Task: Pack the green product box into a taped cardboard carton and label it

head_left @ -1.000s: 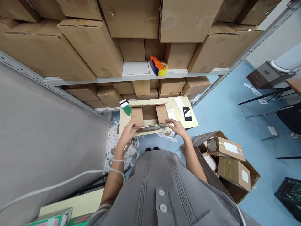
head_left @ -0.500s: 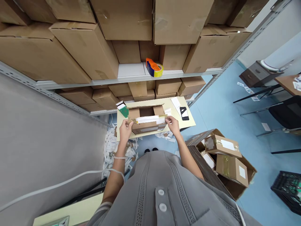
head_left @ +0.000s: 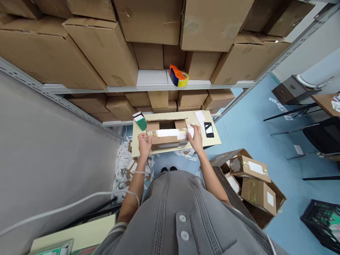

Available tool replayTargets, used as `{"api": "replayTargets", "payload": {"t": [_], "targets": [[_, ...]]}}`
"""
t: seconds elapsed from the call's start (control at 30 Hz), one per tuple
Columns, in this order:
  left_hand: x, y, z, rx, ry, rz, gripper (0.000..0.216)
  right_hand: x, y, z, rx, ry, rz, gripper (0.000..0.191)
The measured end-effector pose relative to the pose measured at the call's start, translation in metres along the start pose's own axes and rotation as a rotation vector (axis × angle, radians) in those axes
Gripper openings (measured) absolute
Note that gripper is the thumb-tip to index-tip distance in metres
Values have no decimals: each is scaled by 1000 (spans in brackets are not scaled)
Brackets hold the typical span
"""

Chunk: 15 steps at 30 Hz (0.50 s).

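Note:
An opened cardboard box (head_left: 166, 142) sits on a small pale table (head_left: 135, 150) in front of me. Its near flap carries a white label and strips of clear tape, and side flaps show behind it. My left hand (head_left: 145, 144) grips the box's left end, thumb and fingers closed at the flap's edge. At the opposite end, my right hand (head_left: 196, 139) has its fingers curled round the flap's right corner. The inside of the box is mostly hidden. Beside it on the table are a green-and-white carton (head_left: 140, 122) and a black phone (head_left: 209, 130).
Shelves ahead hold several cardboard boxes (head_left: 154, 24) and an orange tape dispenser (head_left: 178, 76). Right of me stands a large open carton (head_left: 228, 189) with smaller boxes inside. Paper scraps (head_left: 123, 166) cover the floor at left. A black crate (head_left: 318, 223) lies far right.
My right hand has shifted slightly up along the flap's right corner, its fingers now further over the top. My left hand still holds the left end. The view has shifted slightly.

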<state>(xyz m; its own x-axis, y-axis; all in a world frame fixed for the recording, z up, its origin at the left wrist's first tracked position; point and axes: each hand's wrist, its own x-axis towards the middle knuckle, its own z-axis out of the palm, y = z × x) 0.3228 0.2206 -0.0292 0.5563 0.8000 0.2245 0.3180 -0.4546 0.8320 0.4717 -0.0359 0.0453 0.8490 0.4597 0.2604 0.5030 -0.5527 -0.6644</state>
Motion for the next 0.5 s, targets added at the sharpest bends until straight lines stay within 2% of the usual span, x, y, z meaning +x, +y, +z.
{"api": "replayTargets", "payload": {"t": [0.13,0.27,0.5], "targets": [[1,1,0,7,-13,10,25,25,-21,1,-160,-51,-126,57],[0,2,-1,-17,-19,-25,25,37,-24,14,-279,-158,-157,59],[-6,9,-1,-19,-22,-108,28,7,-7,33,-288,-231,-106,56]]}}
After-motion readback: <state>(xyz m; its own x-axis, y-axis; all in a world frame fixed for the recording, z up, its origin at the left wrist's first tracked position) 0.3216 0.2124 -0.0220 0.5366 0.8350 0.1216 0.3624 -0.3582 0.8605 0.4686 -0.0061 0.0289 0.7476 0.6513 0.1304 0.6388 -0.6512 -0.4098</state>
